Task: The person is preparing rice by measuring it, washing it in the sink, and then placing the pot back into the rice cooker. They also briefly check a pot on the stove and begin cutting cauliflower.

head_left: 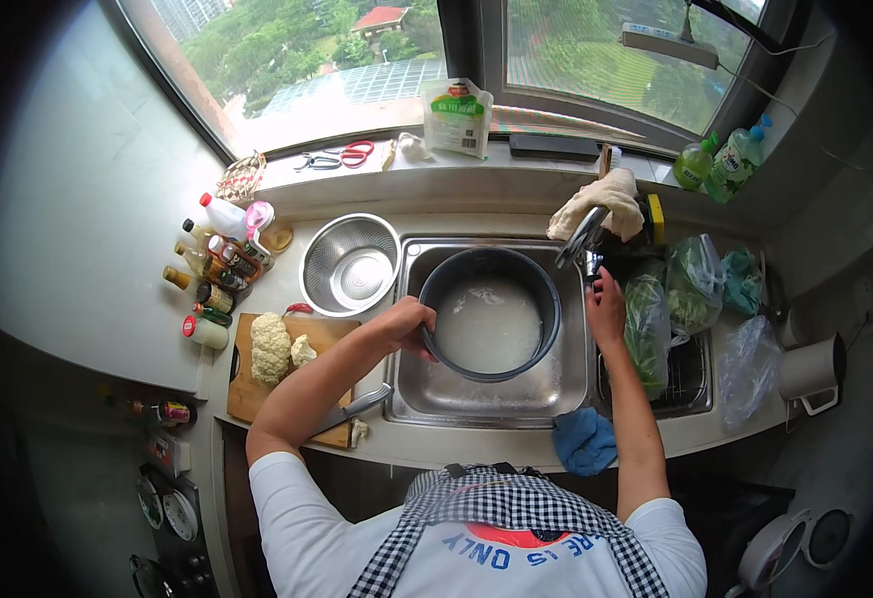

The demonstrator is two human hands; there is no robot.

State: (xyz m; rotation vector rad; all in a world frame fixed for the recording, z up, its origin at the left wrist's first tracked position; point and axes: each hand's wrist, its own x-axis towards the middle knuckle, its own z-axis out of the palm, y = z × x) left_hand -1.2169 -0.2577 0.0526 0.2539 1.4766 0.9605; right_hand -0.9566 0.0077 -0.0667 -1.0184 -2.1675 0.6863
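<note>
My left hand (411,329) grips the left rim of a dark round cooking pot (490,314) holding cloudy whitish water, with what looks like rice at the bottom. The pot is over the stainless steel sink basin (556,400). At the right, the fingers of my right hand (607,299) are at the lower metal part of the faucet (582,235); whether they close on it is hard to tell. A cream cloth (608,205) is draped over the faucet. A perforated steel colander (351,265) stands left of the sink.
A wooden cutting board (253,400) bears cauliflower (270,347) and a knife (365,401), partly under my left arm. Condiment bottles (216,261) crowd the left. Bagged green vegetables (646,329) lie right of the basin, a blue cloth (586,442) hangs at the front edge, and an electric kettle (810,370) stands far right.
</note>
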